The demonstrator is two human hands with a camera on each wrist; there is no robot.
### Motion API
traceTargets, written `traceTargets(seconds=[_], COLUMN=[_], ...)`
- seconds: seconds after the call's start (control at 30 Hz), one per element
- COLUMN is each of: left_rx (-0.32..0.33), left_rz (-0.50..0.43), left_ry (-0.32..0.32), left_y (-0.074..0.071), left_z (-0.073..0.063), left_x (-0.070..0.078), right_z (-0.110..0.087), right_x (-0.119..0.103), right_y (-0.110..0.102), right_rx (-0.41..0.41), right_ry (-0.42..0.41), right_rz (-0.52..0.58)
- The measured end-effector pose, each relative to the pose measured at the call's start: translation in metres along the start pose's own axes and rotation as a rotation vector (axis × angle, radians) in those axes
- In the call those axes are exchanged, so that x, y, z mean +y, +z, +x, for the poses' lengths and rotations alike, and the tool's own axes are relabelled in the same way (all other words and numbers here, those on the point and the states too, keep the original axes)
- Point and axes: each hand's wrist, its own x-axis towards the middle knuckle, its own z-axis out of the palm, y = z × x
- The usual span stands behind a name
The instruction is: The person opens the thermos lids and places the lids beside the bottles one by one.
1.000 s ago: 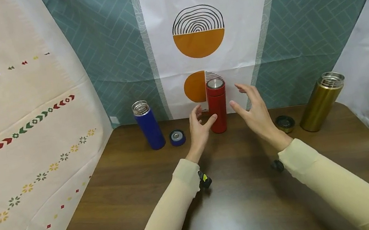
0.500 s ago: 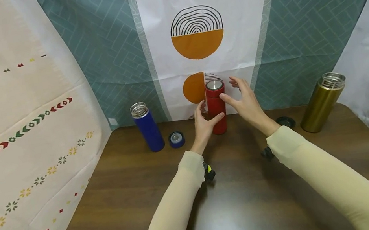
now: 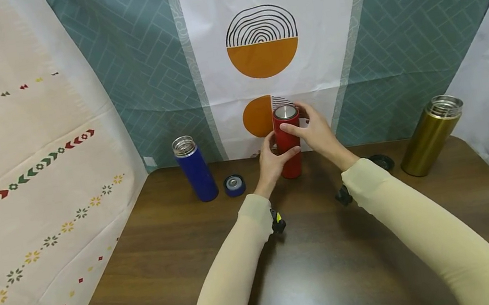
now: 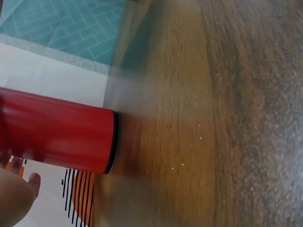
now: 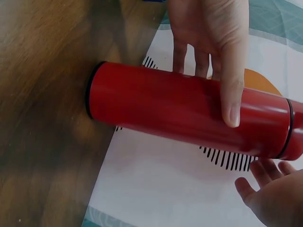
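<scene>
A red thermos bottle (image 3: 290,161) stands upright near the table's back edge, with a silver-topped red lid (image 3: 286,112). My left hand (image 3: 271,167) grips its body, thumb across the front and fingers behind; the right wrist view shows that thumb (image 5: 232,99) lying on the red side. Higher up, my right hand (image 3: 319,135) holds the lid end, its thumb in front and the fingers partly hidden behind. In the right wrist view, fingertips of the right hand (image 5: 279,194) curl under the bottle near the lid seam.
To the left are an uncapped blue bottle (image 3: 198,175) and its blue lid (image 3: 234,185). On the right stand an uncapped gold bottle (image 3: 430,140) and a dark lid (image 3: 382,161), partly covered by my right sleeve. A patterned cloth (image 3: 325,56) hangs behind the wooden table (image 3: 162,270).
Both hands have come in to the red thermos bottle: the left moved right onto its body, the right moved left onto its lid. The bottles have stayed in place.
</scene>
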Motion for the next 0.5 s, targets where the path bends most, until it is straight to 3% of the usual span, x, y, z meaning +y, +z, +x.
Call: traceTargets(seconds=[0.3, 0.5], left_rx=[0.013, 0.023], left_rz=[0.026, 0.049], left_ry=[-0.017, -0.007], left_y=[0.0061, 0.0026], left_z=[-0.0015, -0.0045], left_x=[0.0042, 0.0075], right_z=[0.0018, 0.0002], right_x=[-0.002, -0.006], right_y=[0.0061, 0.0056], right_rx=[0.035, 0.045], right_ry=[0.028, 0.031], right_rz=[-0.004, -0.004])
